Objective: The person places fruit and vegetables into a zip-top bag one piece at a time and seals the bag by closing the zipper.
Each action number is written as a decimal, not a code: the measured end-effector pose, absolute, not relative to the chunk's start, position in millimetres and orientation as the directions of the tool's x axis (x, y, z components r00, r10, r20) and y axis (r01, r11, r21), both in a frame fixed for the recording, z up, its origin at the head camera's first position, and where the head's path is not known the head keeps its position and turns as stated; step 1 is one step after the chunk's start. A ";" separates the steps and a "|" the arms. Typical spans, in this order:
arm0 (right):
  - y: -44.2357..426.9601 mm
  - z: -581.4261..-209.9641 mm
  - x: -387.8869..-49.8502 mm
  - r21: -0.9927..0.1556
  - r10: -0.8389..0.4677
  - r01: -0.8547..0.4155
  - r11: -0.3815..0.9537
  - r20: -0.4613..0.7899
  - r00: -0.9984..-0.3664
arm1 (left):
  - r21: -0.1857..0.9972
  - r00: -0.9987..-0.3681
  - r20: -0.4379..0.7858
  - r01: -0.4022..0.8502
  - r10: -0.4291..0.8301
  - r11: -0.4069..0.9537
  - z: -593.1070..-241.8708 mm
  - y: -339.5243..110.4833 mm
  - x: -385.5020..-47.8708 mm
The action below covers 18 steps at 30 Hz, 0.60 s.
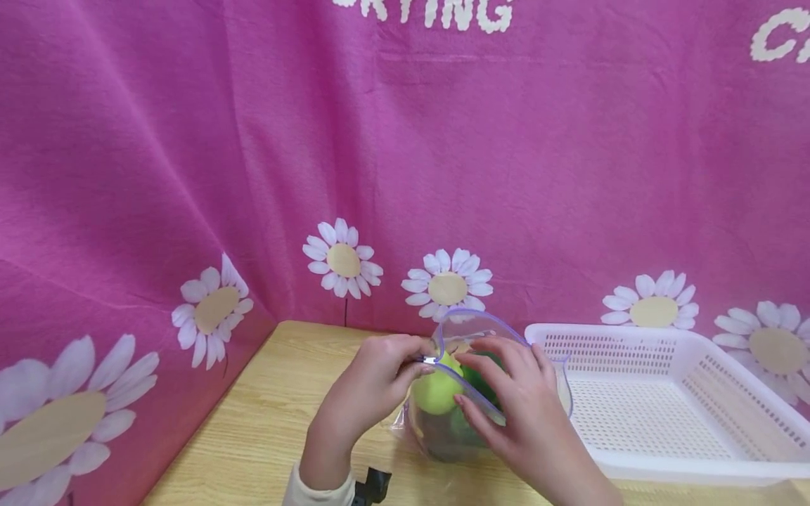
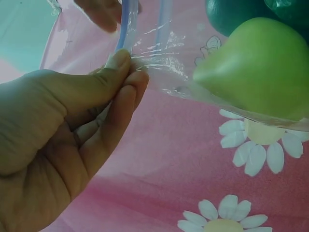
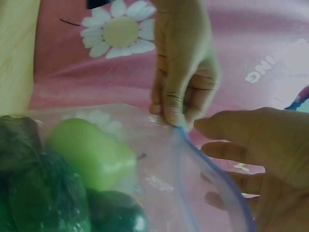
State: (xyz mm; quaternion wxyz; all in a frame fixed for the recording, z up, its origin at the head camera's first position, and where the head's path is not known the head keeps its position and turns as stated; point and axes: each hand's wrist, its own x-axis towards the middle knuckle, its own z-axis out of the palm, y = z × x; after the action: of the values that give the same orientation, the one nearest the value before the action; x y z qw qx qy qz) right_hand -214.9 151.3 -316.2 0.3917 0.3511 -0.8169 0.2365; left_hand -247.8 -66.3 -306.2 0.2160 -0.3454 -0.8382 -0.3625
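A clear zip bag (image 1: pixel 468 321) with a purple-blue rim stands on the table, its mouth open. Inside are a light green pear (image 2: pixel 256 67), a dark green rounded thing (image 3: pixel 118 212) and other dark green things that the film blurs. My left hand (image 1: pixel 373 383) pinches the rim's left corner between thumb and fingers, beside a small white slider (image 1: pixel 429 360). At the mouth, my right hand (image 1: pixel 525 400) has its fingers spread and loosely bent, with the near rim passing between thumb and fingers. No firm pinch shows there.
A white perforated plastic basket (image 1: pixel 671 467) stands right of the bag on the wooden table (image 1: pixel 253 422). Behind and to the left hangs a pink cloth (image 1: pixel 506 176) with printed daisies. A black strap piece (image 1: pixel 373 486) is at the left wrist.
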 end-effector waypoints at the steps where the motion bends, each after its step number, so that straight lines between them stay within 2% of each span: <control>1: 150.0 -316.9 -215.6 -0.106 -0.390 -0.758 0.643 0.807 -0.443 | 0.451 -0.656 0.619 0.747 0.432 0.488 -305.8 -65.1 -247.2; 7: 146.1 -320.3 -219.8 -0.104 -0.374 -0.772 0.627 0.830 -0.415 | 0.447 -0.637 0.611 0.768 0.471 0.458 -302.3 -55.8 -239.6; 14: 144.1 -319.7 -221.4 -0.125 -0.326 -0.763 0.634 0.852 -0.411 | 0.407 -0.601 0.617 0.796 0.508 0.448 -298.8 -49.2 -233.4; 18: 142.8 -321.0 -223.0 -0.095 -0.340 -0.754 0.650 0.851 -0.400 | 0.377 -0.577 0.620 0.814 0.532 0.443 -298.8 -50.5 -233.1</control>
State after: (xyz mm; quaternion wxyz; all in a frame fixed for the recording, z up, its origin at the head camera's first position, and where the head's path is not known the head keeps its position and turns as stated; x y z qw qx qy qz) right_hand -223.0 142.8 -321.0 0.4280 0.3415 -0.8012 0.2415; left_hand -233.1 -50.5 -298.8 0.2109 -0.4089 -0.8227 -0.3340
